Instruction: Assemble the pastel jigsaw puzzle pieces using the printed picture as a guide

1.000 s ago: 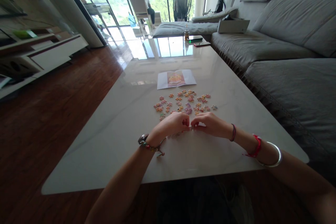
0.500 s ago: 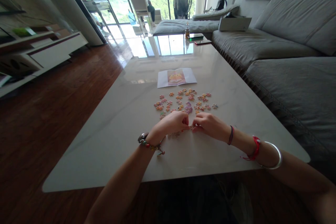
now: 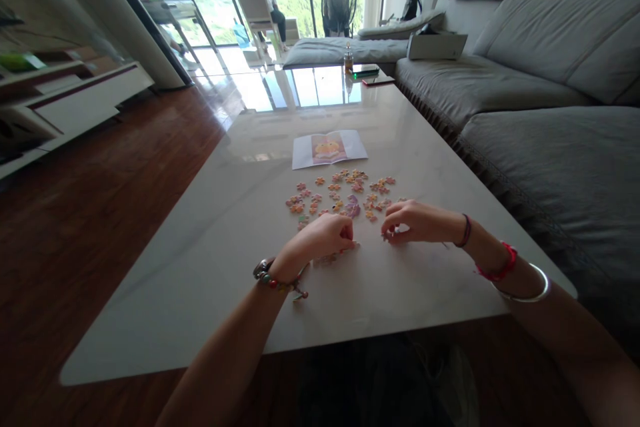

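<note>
Several small pastel puzzle pieces (image 3: pixel 340 195) lie scattered on the pale marble coffee table (image 3: pixel 225 227). My left hand (image 3: pixel 325 237) rests on the table just in front of them, fingers curled and pressed onto a few joined pieces (image 3: pixel 334 256). My right hand (image 3: pixel 417 222) hovers a little to the right, fingers pinched on a small puzzle piece at the cluster's near right edge. A folded reference sheet (image 3: pixel 329 148) with a yellow picture lies beyond the pieces.
A grey sofa (image 3: pixel 540 100) runs along the table's right side with a white box (image 3: pixel 434 45) on it. A small bottle (image 3: pixel 349 60) and a phone (image 3: pixel 365 70) stand at the table's far end. A person sits by the windows. Wooden floor lies left.
My hands were together at the centre; my right hand has moved away to the right and slightly further out. My left hand stays put. The view shifted slightly.
</note>
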`<state>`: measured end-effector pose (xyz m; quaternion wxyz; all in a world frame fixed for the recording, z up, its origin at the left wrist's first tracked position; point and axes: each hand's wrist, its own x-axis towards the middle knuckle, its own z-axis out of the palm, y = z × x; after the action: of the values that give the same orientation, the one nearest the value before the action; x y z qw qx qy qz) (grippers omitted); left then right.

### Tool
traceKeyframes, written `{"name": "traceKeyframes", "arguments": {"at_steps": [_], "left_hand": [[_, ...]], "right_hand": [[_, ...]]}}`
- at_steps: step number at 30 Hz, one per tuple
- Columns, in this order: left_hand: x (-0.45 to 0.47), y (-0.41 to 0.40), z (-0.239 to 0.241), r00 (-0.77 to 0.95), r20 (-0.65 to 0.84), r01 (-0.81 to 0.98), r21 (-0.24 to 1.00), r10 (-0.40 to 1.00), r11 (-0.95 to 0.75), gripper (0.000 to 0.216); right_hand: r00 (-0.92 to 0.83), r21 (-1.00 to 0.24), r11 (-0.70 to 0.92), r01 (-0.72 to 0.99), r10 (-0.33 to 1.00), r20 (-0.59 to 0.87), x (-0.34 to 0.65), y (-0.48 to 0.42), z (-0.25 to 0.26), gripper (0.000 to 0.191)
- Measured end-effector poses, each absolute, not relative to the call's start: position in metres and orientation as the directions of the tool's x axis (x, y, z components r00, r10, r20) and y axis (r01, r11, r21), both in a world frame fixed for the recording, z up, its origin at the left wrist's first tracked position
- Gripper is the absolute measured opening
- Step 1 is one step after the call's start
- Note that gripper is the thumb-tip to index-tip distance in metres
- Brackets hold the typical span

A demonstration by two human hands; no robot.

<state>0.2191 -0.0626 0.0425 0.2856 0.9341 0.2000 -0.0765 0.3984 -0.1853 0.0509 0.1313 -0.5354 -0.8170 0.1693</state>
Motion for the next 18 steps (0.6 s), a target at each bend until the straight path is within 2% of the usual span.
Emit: {"name": "traceKeyframes", "arguments": {"at_steps": [3, 8, 18], "left_hand": [[0.219, -0.062, 0.043, 0.911, -0.267, 0.411, 0.508, 0.315, -0.757, 0.013], [0.219, -0.062, 0.044, 0.911, -0.278, 0.408, 0.498, 0.305, -0.765, 0.012], [0.22, -0.064, 0.049, 0.919, -0.256, 0.391, 0.484, 0.3, -0.783, 0.012]], "right_hand": [[-0.445, -0.451, 0.412, 0.792, 0.895, 0.036, 0.406, -0.184, 0.054, 0.015], [-0.31, -0.469, 0.303, 0.83, 0.949, 0.064, 0.422, -0.188, 0.06, 0.023], [-0.234, -0.488, 0.129, 0.863, 0.959, -0.161, 0.43, -0.186, 0.053, 0.017]]}}
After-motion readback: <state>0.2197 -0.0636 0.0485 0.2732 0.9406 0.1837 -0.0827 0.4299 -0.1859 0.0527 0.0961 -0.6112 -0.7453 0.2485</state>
